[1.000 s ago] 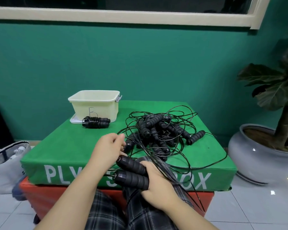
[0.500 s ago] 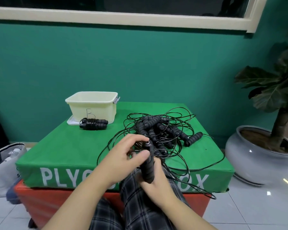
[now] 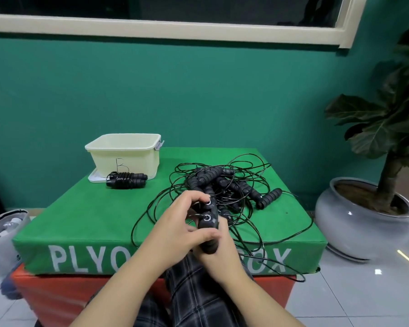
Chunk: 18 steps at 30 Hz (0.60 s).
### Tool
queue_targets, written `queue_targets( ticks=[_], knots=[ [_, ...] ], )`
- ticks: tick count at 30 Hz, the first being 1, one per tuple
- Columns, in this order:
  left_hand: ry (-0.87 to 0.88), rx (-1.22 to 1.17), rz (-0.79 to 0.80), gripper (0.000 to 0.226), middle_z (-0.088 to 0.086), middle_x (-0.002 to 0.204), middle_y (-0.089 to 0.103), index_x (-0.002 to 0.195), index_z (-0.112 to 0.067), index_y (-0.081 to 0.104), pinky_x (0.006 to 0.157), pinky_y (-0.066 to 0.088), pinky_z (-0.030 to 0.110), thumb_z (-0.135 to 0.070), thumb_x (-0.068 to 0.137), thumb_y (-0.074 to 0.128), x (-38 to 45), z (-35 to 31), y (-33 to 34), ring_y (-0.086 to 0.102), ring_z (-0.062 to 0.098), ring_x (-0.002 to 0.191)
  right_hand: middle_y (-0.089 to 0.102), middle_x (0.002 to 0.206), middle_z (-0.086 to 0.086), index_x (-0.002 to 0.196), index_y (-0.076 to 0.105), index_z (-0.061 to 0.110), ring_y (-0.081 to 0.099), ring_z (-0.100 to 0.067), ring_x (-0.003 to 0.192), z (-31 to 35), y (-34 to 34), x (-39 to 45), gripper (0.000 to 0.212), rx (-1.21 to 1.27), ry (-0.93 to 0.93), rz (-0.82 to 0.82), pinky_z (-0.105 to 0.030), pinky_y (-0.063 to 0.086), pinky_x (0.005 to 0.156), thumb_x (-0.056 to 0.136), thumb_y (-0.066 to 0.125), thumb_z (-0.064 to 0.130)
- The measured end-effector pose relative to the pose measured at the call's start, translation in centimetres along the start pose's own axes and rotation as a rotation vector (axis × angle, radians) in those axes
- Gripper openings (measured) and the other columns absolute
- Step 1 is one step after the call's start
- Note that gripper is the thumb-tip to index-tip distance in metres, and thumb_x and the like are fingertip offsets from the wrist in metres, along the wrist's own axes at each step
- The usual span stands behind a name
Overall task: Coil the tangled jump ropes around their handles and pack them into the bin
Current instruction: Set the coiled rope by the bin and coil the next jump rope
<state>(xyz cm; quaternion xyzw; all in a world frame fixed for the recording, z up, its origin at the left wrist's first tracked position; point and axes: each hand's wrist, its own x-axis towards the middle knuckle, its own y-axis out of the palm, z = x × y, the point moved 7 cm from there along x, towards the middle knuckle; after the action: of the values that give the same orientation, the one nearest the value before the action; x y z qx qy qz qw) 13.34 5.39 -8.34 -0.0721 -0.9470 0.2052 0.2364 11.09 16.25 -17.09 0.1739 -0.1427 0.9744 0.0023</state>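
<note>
Two black foam jump-rope handles stand side by side, ends up, over the near edge of the green plyo box. My right hand grips them from below and behind. My left hand wraps around them from the left, fingertips pinching at the top of the far handle. Their thin black rope runs into a tangled pile of ropes and handles on the box's right half. One coiled rope bundle lies in front of the cream bin at the back left.
A white lid lies under the bin. Rope loops hang over the box's front right edge. A grey potted plant stands on the tiled floor to the right, a light bag to the left. My plaid-covered knees are below.
The handles turned from lying sideways in my right hand to standing upright. My left hand moved from above them to close around them and their top ends.
</note>
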Motion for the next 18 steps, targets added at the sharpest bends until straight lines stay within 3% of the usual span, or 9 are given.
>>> queue_targets(
  ticks=[3,5,8,10,12,15,18],
  knots=[
    [-0.006,0.093,0.002,0.054,-0.021,0.111,0.056,0.100,-0.044,0.049,0.072,0.046,0.018,-0.021,0.065,0.083,0.8,0.7,-0.2,0.059,0.005,0.071,0.056,0.110,0.014,0.105,0.043,0.040,0.059,0.005,0.098,-0.1,0.0,1.1,0.051,-0.023,0.012,0.033,-0.022,0.048,0.083,0.075,0.073,0.012],
    [-0.033,0.092,-0.023,0.052,-0.019,0.104,0.059,0.101,-0.046,0.048,0.080,0.048,0.028,-0.029,0.065,0.082,1.3,1.5,-0.4,0.060,0.004,0.078,0.059,0.106,0.010,0.105,0.042,0.037,0.061,0.004,0.093,-0.3,0.2,1.3,0.051,-0.013,0.046,0.069,-0.021,0.046,0.080,0.075,0.074,0.013],
    [-0.103,0.010,-0.039,0.052,-0.005,0.090,0.066,0.101,-0.047,0.049,0.083,0.053,0.049,-0.050,0.055,0.073,2.0,2.7,-0.5,0.065,0.021,0.081,0.065,0.089,0.009,0.109,0.041,0.029,0.062,0.010,0.083,-0.6,0.6,1.2,0.054,0.054,0.075,0.126,-0.009,0.044,0.074,0.075,0.076,0.005],
    [-0.124,0.005,-0.017,0.052,0.006,0.076,0.065,0.101,-0.045,0.049,0.076,0.054,0.052,-0.052,0.055,0.072,2.5,2.9,-0.1,0.061,0.021,0.070,0.068,0.093,0.005,0.114,0.044,0.025,0.065,0.002,0.090,-1.0,0.6,1.0,0.055,0.079,0.090,0.117,-0.019,0.050,0.082,0.075,0.077,0.007],
    [-0.112,0.025,0.006,0.047,0.001,0.069,0.058,0.100,-0.043,0.049,0.069,0.055,0.045,-0.045,0.061,0.076,2.8,2.4,0.2,0.052,0.011,0.062,0.067,0.100,0.004,0.115,0.046,0.029,0.064,-0.001,0.093,-1.3,0.6,1.0,0.054,0.054,0.096,0.085,-0.023,0.050,0.083,0.074,0.077,0.011],
    [-0.064,0.133,0.029,0.040,-0.011,0.065,0.048,0.098,-0.041,0.046,0.055,0.040,0.023,-0.030,0.074,0.076,3.0,1.6,0.4,0.040,0.002,0.051,0.062,0.092,0.008,0.104,0.043,0.033,0.057,0.012,0.082,-0.8,0.2,1.2,0.049,-0.017,0.106,0.078,-0.008,0.042,0.069,0.076,0.070,0.004],
    [-0.041,0.229,0.016,0.041,-0.016,0.090,0.050,0.094,-0.047,0.041,0.065,0.039,0.021,-0.035,0.073,0.075,3.0,2.1,-0.4,0.047,-0.001,0.065,0.057,0.086,0.009,0.103,0.044,0.028,0.053,0.016,0.076,-0.2,-0.1,1.0,0.044,-0.042,0.097,0.087,-0.007,0.039,0.065,0.077,0.066,0.001]
  ],
)
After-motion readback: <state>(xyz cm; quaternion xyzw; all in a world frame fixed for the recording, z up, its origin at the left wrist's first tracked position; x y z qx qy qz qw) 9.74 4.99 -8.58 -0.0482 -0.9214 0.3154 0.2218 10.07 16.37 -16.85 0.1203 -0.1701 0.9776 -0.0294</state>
